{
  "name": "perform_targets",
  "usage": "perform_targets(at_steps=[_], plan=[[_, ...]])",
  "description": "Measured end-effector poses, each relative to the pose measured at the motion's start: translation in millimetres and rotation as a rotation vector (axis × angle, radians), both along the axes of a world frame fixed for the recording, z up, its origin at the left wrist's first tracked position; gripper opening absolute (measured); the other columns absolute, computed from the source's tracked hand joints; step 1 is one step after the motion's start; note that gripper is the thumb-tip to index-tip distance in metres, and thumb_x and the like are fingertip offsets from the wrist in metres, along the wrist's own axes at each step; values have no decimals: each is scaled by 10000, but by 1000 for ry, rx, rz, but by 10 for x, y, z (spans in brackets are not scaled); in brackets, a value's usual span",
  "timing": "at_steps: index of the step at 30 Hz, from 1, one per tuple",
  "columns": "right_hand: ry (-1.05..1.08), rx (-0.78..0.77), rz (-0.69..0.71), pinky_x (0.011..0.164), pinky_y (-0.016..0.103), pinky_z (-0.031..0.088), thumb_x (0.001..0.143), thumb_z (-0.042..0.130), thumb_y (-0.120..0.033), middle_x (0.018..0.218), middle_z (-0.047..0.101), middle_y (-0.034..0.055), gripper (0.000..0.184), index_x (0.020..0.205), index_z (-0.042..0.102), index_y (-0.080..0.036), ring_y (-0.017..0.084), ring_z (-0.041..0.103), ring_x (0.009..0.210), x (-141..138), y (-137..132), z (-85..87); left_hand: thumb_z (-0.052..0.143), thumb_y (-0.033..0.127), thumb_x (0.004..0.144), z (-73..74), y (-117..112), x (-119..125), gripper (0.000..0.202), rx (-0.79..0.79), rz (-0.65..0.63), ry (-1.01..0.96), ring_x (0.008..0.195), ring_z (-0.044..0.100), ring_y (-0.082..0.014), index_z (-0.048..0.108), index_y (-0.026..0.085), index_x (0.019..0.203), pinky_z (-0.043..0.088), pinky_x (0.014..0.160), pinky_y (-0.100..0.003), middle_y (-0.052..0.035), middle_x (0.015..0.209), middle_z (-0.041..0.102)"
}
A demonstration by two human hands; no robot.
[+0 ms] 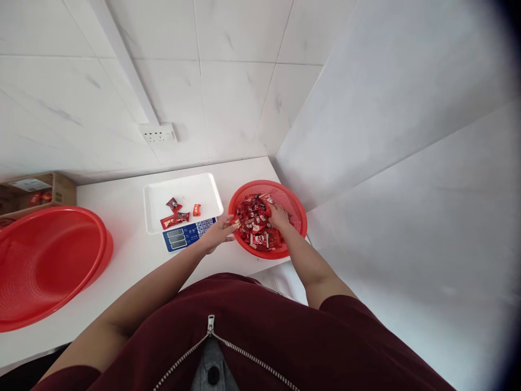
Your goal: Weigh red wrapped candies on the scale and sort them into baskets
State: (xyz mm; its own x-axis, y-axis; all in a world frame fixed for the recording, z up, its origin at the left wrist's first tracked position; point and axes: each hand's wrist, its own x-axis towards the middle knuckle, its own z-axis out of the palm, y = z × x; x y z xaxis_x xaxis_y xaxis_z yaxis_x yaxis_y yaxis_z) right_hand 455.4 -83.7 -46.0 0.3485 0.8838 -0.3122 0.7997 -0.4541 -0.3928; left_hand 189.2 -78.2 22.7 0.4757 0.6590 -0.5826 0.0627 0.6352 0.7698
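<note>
A small red basket (pixel 293 202) at the table's right end holds several red-wrapped candies (pixel 257 224). My right hand (pixel 278 215) is down inside it, fingers closed among the wrappers. My left hand (pixel 220 232) rests at the basket's left rim, fingers spread, touching a wrapper at the edge. Just left of it stands a scale with a blue keypad (pixel 188 234) and a white tray (pixel 184 190) on top, which carries a few candies (pixel 176 213).
A large red basin (pixel 49 260) sits at the table's left. A cardboard box (pixel 38 190) stands behind it against the tiled wall. A wall socket (pixel 158 132) is above the scale. The white table ends at the wall on the right.
</note>
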Motion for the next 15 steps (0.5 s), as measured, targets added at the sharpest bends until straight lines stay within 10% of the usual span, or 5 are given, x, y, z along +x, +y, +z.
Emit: perform_targets(at_steps=[6,15], plan=[[-66,10,-88,1056,538,85,839,498,-208,1244,543,185,403,1235,507,-131,321,369,1256,95,-84,-256,775,236,630,-46,-45,53,301,-29,-168,88,852,612,-237,675,173,907,467,732,-355,-109,919,668],[112,111,-206,835,357,415,816,526,-322,961,660,145,230,917,629,-143,274,597,953,256,46,-92,733,339,670,-169,-176,-622,324,-84,39,128,776,613,-154,615,182,928,468,753,-302,-59,899,648]])
